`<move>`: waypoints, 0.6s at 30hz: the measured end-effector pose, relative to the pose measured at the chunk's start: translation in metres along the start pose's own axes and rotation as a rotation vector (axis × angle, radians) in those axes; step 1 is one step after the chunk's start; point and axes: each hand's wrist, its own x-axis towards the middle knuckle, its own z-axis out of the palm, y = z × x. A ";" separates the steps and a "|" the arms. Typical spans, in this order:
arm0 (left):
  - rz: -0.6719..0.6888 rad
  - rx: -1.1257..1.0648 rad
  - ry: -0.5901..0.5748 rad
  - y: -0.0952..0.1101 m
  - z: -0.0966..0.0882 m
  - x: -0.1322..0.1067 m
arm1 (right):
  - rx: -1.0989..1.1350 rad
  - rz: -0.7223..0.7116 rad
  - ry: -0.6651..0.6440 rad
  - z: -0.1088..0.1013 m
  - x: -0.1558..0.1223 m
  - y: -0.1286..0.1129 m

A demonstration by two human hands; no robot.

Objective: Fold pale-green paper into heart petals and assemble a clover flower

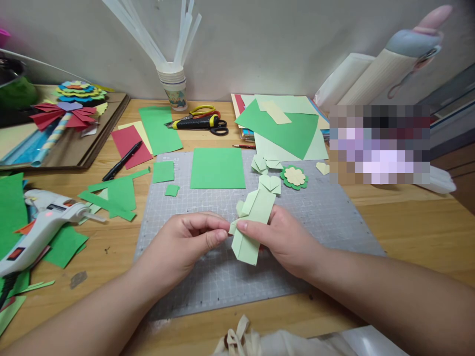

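Note:
My right hand (287,235) holds a folded light green paper (258,220) above the grey cutting mat (166,287), thumb on top and the other fingers mostly hidden behind it. The paper is a long tilted strip with creased flaps along its left side. My left hand (200,237) is closed in a pinch at a small flap on that left edge. Just beyond the paper lie folded light green heart shapes (270,184) and a scalloped green and cream paper flower (294,177). A green paper square (218,168) rests flat on the mat.
A white hot glue gun (33,232) lies at the left among green paper scraps (118,195). Farther back are a black pen (122,160), a yellow-black cutter (196,122), scissors (218,127), a paper cup stack (172,86) with glue sticks, and stacked paper sheets (285,131).

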 end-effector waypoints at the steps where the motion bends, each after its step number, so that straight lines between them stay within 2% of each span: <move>1: -0.004 0.000 -0.002 0.000 0.000 0.000 | -0.011 -0.006 0.000 0.000 0.000 0.000; 11: -0.048 0.031 0.015 0.003 0.004 0.001 | -0.120 -0.028 -0.023 0.001 -0.004 -0.001; 18: -0.080 -0.008 0.001 0.002 0.004 0.000 | -0.086 -0.054 -0.035 0.002 -0.005 0.000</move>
